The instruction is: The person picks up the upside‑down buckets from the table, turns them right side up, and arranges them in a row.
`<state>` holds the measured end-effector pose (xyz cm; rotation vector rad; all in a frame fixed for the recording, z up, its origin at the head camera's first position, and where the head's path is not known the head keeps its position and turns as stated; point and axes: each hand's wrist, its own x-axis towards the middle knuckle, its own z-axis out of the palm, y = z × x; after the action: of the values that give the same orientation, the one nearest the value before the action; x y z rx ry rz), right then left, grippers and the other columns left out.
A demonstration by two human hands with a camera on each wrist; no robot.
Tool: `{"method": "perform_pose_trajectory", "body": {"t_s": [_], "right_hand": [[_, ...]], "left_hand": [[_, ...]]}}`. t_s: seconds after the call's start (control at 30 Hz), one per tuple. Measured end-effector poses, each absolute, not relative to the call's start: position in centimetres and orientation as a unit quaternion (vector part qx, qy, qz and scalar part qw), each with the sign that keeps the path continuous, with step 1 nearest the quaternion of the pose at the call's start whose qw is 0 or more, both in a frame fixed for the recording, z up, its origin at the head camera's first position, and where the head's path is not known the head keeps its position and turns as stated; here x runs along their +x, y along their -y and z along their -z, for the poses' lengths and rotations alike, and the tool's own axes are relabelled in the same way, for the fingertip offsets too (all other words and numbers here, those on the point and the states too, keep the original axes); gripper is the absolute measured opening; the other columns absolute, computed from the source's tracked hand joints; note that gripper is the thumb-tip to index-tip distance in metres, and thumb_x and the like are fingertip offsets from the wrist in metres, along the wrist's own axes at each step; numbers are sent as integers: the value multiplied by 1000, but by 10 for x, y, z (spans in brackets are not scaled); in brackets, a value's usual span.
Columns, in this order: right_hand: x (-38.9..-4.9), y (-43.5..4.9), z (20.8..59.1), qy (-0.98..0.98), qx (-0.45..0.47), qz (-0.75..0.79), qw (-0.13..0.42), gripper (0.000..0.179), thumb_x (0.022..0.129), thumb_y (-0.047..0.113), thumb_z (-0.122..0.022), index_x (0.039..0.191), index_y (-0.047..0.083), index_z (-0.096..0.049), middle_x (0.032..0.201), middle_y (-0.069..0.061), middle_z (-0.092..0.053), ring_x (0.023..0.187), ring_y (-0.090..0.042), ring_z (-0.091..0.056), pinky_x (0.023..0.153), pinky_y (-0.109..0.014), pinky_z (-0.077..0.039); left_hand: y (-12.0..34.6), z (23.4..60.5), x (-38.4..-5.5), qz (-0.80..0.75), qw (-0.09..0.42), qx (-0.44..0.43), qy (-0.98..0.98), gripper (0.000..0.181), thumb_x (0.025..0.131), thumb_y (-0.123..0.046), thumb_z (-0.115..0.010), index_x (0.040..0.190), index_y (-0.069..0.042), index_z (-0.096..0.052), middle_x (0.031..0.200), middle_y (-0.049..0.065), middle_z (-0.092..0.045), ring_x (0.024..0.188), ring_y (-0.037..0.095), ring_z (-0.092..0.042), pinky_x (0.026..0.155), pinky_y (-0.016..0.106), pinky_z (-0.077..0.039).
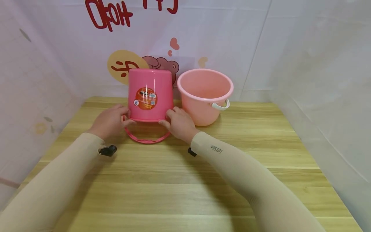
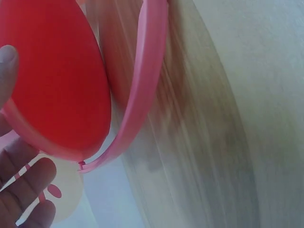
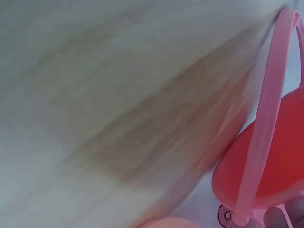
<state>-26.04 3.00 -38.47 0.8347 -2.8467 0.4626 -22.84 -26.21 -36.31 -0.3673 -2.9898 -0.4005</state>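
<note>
A bright pink bucket (image 1: 162, 96) is upside down, its base up and a round orange label (image 1: 146, 98) on its side. My left hand (image 1: 108, 122) grips its rim at the left, the thumb (image 2: 7, 71) at the opening and several fingers outside. At the right of the rim my right hand (image 1: 181, 124) grips it; only a few fingertips show in the right wrist view. The bucket's pink handle (image 1: 147, 140) hangs below the rim. Both wrist views look into its red-looking inside (image 2: 57, 90).
A pale pink bucket (image 1: 203, 112) with a white handle grip (image 1: 221, 106) stands upright close by on the right, near my right hand. Behind is a white printed curtain (image 1: 232, 35). A wood-grain tabletop (image 1: 174, 187) lies below, with white sheets at both sides.
</note>
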Motion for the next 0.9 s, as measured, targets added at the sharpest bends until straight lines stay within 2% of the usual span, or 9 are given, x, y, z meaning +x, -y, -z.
{"method": "perform_pose_trajectory", "body": {"t_s": [0.23,0.33,0.43,0.57,0.73,0.8,0.9], "right_hand": [[-260,-27,380,940,274,-179,96,38,102,56,-61,94,18,-57,92,0,-54,91,-18,-51,82,-32,-46],[-260,-26,377,934,276,-198,109,35,102,52,-62,95,18,-59,93,0,-56,91,-17,-53,83,-33,-47],[-259,-27,372,925,286,-215,129,32,103,48,-64,96,17,-62,94,0,-59,93,-19,-56,85,-34,-49],[-258,-27,367,914,297,-231,153,26,103,40,-66,100,15,-66,98,-2,-64,96,-20,-60,88,-36,-52],[-257,-28,361,900,312,-245,180,20,105,32,-66,109,13,-71,105,-4,-68,101,-22,-64,91,-36,-53],[-257,-29,360,894,321,-249,190,21,105,29,-66,119,14,-72,108,-4,-70,102,-21,-64,91,-35,-54],[-257,-30,360,884,345,-232,214,33,106,26,-64,139,20,-68,108,-6,-69,97,-21,-63,86,-33,-55]], "left_hand": [[268,360,-226,169,87,-116,975,32,96,-41,-77,105,-11,-69,115,13,-72,102,32,-67,84,53,-57],[270,358,-225,181,106,-112,971,33,96,-44,-76,103,-12,-69,112,12,-73,94,30,-65,75,46,-56],[272,356,-224,193,122,-110,967,33,96,-46,-76,101,-14,-70,104,10,-72,82,26,-60,64,39,-47],[270,353,-223,212,146,-101,961,34,97,-47,-75,102,-13,-71,96,8,-71,76,25,-53,61,37,-42],[268,349,-223,229,178,-93,953,39,100,-46,-70,109,-8,-72,104,12,-73,91,31,-63,76,47,-53],[268,347,-223,235,182,-93,950,41,101,-45,-69,114,-6,-72,110,14,-74,101,34,-65,84,52,-55],[267,344,-223,239,181,-88,950,43,102,-46,-67,117,-5,-72,115,15,-72,103,35,-65,84,52,-54]]}}
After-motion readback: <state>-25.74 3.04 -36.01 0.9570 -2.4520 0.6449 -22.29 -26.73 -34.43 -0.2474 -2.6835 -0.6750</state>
